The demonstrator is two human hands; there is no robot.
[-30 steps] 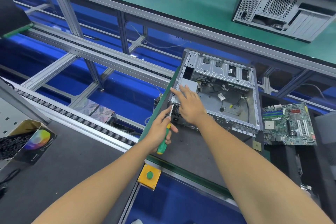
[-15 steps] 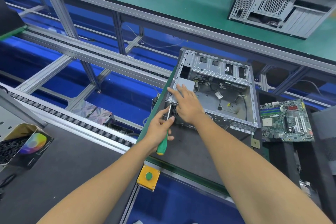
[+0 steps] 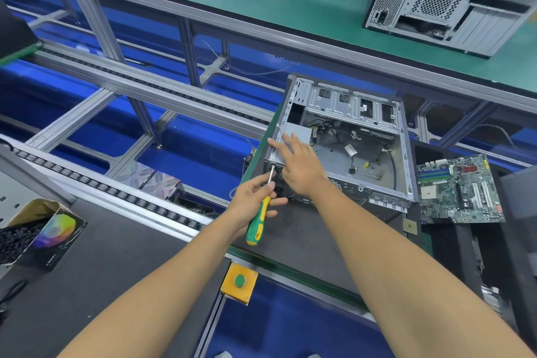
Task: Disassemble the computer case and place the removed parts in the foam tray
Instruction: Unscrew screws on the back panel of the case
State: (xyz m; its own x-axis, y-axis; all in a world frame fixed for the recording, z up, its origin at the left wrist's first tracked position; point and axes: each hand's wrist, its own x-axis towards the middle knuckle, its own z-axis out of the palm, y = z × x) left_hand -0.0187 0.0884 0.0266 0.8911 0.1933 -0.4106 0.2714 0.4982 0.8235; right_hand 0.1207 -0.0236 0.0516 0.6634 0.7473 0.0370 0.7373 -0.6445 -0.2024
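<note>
- The left hand (image 3: pixel 253 196) gripped the screwdriver (image 3: pixel 259 216), tip at the computer case (image 3: pixel 345 142) corner; it could slip off the screw.
- The right hand (image 3: pixel 299 166) pressed flat just beyond, fingers straight; a slipped tip could jab it.

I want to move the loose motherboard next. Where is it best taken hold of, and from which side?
Judging by its pose, take the motherboard by its bare long edges, fingers coming from above at its near-right corner. It lies flat with components facing up, and the open computer case crowds its left side.
</note>
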